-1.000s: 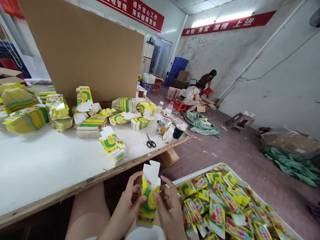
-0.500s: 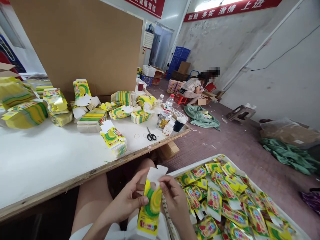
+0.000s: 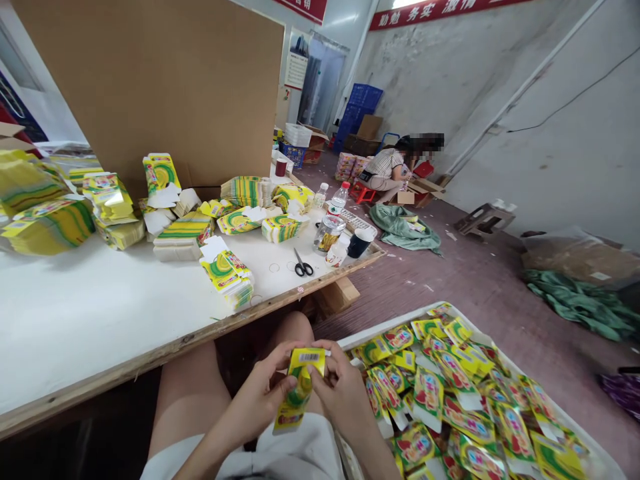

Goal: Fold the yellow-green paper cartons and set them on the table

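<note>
Over my lap, both hands hold one small yellow-green printed carton. Its top end, with a barcode on it, faces me. My left hand grips the left side, thumb on the front. My right hand is closed on the upper right, its thumb pressed against the face just below the barcode. To the right, a white tray holds many similar yellow cartons, some with white flaps sticking out. Nearest on the table is a bundle of flat cartons.
On the white table are stacks of flat cartons, scissors, bottles, a jar and a dark cup. A cardboard sheet stands behind. Farther off, a person sits on a red stool.
The carton's white top flap no longer shows; a yellow barcode end is at the top instead. The carton appears shorter and tipped, and my right thumb has moved onto its face.
</note>
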Demonstrator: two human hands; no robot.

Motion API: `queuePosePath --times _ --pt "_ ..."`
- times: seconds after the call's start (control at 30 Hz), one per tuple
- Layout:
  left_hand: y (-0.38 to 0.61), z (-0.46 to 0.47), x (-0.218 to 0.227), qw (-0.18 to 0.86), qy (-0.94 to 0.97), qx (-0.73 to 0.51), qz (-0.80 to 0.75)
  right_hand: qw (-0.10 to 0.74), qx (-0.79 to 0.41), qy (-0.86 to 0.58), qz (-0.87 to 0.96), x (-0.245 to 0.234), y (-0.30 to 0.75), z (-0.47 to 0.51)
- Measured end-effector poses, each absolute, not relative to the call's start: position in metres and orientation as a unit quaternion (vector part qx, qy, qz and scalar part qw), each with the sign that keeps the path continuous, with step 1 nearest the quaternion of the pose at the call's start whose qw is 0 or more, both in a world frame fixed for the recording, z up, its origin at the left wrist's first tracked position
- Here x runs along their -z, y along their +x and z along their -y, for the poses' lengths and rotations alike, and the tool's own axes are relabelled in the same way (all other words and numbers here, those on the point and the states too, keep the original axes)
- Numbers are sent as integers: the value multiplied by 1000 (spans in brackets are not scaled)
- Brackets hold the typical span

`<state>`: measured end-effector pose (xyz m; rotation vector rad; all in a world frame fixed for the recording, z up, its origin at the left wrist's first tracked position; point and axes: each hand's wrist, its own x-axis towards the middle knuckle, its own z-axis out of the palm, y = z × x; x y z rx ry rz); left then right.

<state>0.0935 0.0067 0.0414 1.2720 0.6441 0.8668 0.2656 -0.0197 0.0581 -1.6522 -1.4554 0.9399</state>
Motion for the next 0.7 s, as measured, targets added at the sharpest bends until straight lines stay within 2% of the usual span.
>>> queuePosePath --times 0.17,0.3,0.5,0.6,0.7 --pt "97 -8 -47 698 538 -385 -276 342 -373 -639 579 -59 260 19" --pt "97 -8 -46 679 539 -396 -303 350 -352 -655 569 -57 263 20" --pt "101 -9 -40 684 503 -420 -320 412 -395 -594 566 -63 273 20" --pt "112 -3 -39 657 538 -412 -331 460 -394 -591 532 -59 279 22" --pt "113 -6 -43 575 624 -403 -342 448 -353 -624 534 -54 308 30"
